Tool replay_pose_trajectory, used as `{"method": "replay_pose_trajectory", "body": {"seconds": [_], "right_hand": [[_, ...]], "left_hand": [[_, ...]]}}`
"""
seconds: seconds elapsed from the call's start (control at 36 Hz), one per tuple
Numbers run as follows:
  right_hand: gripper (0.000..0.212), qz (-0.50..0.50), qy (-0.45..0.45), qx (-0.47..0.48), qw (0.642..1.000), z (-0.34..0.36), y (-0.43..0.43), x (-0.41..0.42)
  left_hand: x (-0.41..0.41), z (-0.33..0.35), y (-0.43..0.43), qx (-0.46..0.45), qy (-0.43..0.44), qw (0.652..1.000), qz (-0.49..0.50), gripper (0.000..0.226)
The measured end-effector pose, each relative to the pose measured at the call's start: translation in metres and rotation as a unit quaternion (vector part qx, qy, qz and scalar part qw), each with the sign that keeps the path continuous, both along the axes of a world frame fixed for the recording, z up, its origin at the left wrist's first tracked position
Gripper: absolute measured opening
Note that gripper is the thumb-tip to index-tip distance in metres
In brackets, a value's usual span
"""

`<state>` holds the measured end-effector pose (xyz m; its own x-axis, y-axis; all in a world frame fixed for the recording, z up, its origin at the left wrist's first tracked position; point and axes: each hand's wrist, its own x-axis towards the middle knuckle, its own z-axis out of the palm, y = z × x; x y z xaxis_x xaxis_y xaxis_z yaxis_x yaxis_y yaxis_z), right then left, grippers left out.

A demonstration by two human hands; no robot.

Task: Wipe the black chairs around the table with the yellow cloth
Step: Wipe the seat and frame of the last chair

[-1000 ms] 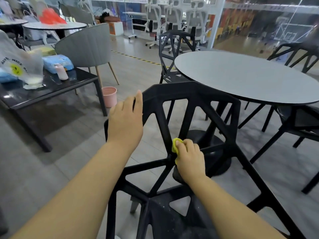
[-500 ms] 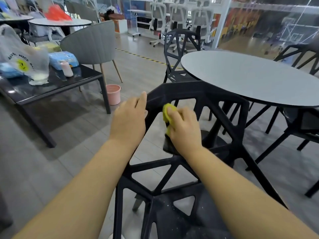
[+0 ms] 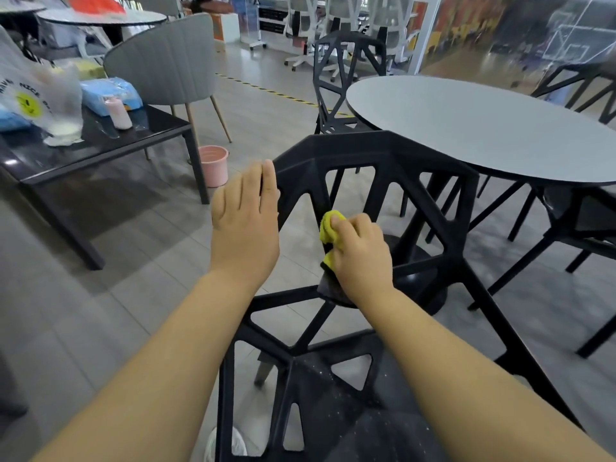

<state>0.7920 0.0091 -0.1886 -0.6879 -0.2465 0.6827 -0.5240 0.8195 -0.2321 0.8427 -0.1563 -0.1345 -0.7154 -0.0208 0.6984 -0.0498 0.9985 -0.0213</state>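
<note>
A person's right hand (image 3: 361, 258) curls its fingers round a bunched yellow cloth (image 3: 328, 228), largely hidden under the palm, against a slanted strut of the near black chair (image 3: 383, 148). The left hand (image 3: 245, 228), fingers straight and together, rests on the backrest's left corner. The frame cuts off the round table (image 3: 483, 128) at right.

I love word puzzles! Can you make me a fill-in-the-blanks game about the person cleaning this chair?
1. The right hand wipes the black chair with a cloth coloured ____.
2. The left hand rests on the chair's backrest and holds ____.
3. The small bucket on the floor is coloured ____.

Missing words: yellow; nothing; pink.
</note>
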Motion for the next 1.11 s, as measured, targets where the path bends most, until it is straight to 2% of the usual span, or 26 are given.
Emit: {"method": "replay_pose_trajectory", "body": {"seconds": [0.08,0.14,0.25,0.36,0.44,0.53,0.64,0.72,0.81,0.86,1.0,1.11], "right_hand": [[0.041,-0.021,-0.048,0.016,0.998,-0.025,0.01,0.01],[0.046,-0.034,-0.065,0.059,0.996,-0.039,0.017,0.018],[0.045,-0.047,-0.133,0.097,0.985,-0.051,0.02,0.029],[0.039,-0.086,-0.279,0.082,0.953,-0.07,0.02,0.043],[0.039,-0.119,-0.323,0.009,0.939,-0.078,0.013,0.05],[0.033,-0.141,-0.323,-0.083,0.932,-0.073,-0.005,0.052],[0.027,-0.115,-0.282,-0.121,0.945,-0.063,-0.027,0.059],[0.022,-0.037,-0.239,-0.1,0.965,-0.054,-0.048,0.068],[0.034,0.083,-0.183,-0.118,0.972,-0.049,-0.072,0.087],[0.036,0.121,-0.169,-0.11,0.972,-0.05,-0.08,0.096],[0.036,0.121,-0.16,-0.077,0.977,-0.059,-0.07,0.089],[0.021,-0.016,-0.241,-0.037,0.97,-0.068,-0.033,0.061]], "left_hand": [[0.006,-0.006,-0.004,-0.019,-0.014,1.0,0.008,0.062],[0.011,-0.008,-0.007,-0.02,-0.022,1.0,0.009,0.07],[0.024,-0.01,-0.011,0.023,-0.041,0.999,0.003,0.079],[0.046,-0.014,-0.009,0.161,-0.063,0.985,-0.03,0.083],[0.065,-0.019,-0.007,0.324,-0.089,0.94,-0.064,0.084],[0.073,-0.028,-0.016,0.41,-0.108,0.904,-0.05,0.069],[0.079,-0.042,-0.027,0.407,-0.123,0.904,-0.046,0.032],[0.083,-0.05,-0.03,0.387,-0.131,0.912,-0.033,0.022],[0.081,-0.051,-0.033,0.387,-0.128,0.913,-0.027,0.018],[0.081,-0.05,-0.036,0.389,-0.132,0.911,-0.034,0.018],[0.083,-0.049,-0.038,0.387,-0.141,0.911,-0.037,0.023],[0.082,-0.049,-0.037,0.398,-0.135,0.907,-0.037,0.025]]}}
